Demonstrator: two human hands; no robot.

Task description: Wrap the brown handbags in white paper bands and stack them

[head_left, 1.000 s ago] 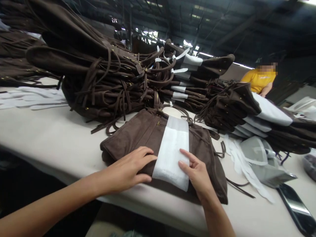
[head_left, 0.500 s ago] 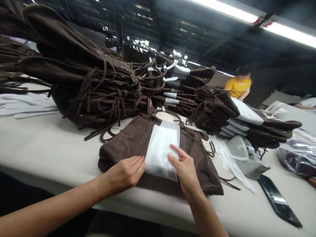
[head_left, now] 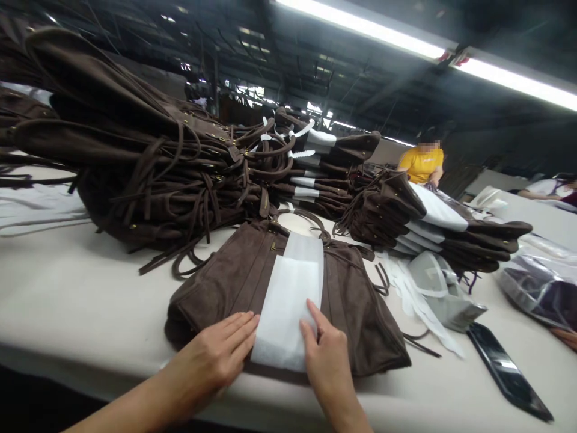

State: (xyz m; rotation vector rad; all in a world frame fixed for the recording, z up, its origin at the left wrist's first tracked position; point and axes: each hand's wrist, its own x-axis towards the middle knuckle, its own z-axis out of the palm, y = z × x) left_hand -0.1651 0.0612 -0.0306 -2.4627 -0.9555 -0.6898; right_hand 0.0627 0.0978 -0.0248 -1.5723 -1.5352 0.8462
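Observation:
A dark brown suede handbag [head_left: 211, 294] lies flat before me near the table's front edge, its looped handles [head_left: 311, 216] pointing away. Across its middle runs a strip of white foam-like wrapping [head_left: 288, 300], folded over itself. My left hand [head_left: 220, 349] rests on the bag with fingers stretched flat, their tips at the strip's left edge. On the strip's lower right side lies my right hand [head_left: 327, 352], thumb and forefinger apart; its other fingers are partly hidden.
Brown bags with white wraps are piled behind [head_left: 180, 174] and at right [head_left: 415, 216]. On the right lie white strips [head_left: 410, 294], a grey bag-shaped piece [head_left: 444, 294], a black phone-like slab [head_left: 509, 370] and a plastic-wrapped bundle [head_left: 541, 282]. A person in yellow [head_left: 421, 162] works beyond.
Both hands have come nearer to me along the strip. Its folded part reaches further down the bag and lies flatter. My left fingers have gone from bunched to flat. The view has shifted slightly.

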